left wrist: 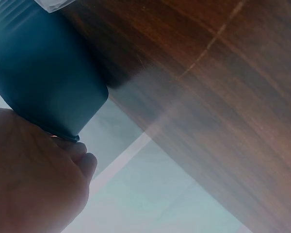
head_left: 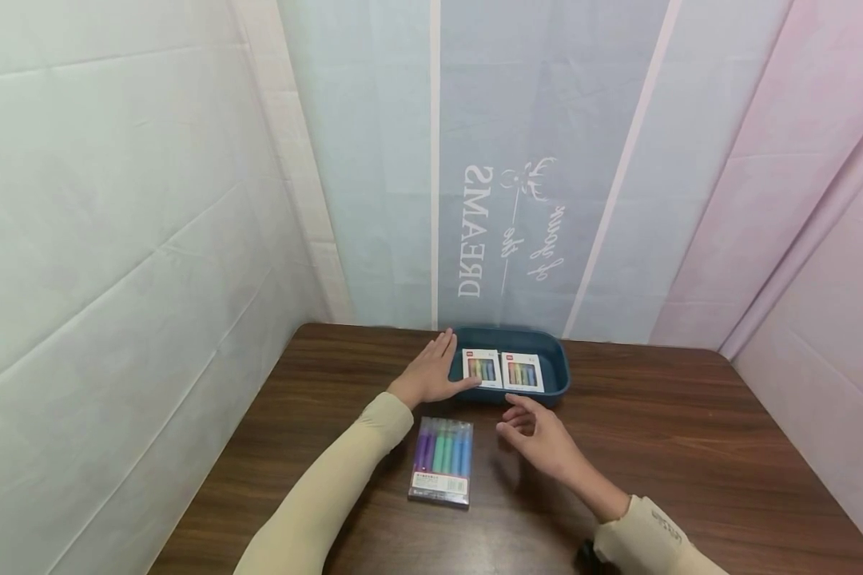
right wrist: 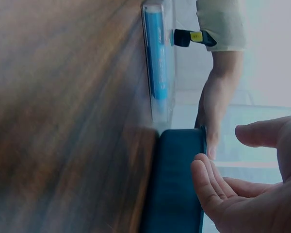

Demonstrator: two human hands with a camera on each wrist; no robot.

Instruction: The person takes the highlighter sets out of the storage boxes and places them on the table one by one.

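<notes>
Nearest the camera, the right hand (head_left: 539, 439) hovered over the brown table (head_left: 690, 447) just short of the near wall of the blue tray (head_left: 554, 375), fingers loosely curled and parted, thumb apart from them, holding nothing — the right wrist view showed the fingertips (right wrist: 203, 174) close to the tray's rim but not touching. Beside it, toward the left sleeve, a clear pack of coloured pens (head_left: 442, 461) lay flat on the table, well clear of the tray. The left hand (head_left: 431, 371) rested against the tray's left end, fingers straight along the rim and thumb at the near corner, steadying it rather than gripping. Inside the tray two small white boxes of pens (head_left: 503, 370) lay side by side, touching, both flat. Judged step: two items loaded, the left hand bracing the tray, the right hand free between placements — the pen pack appeared to be the remaining item. The next move would call for the right hand to swing left to the pack, pinch it by its long edges, and lift it over the tray wall into the free space without disturbing the boxes.
</notes>
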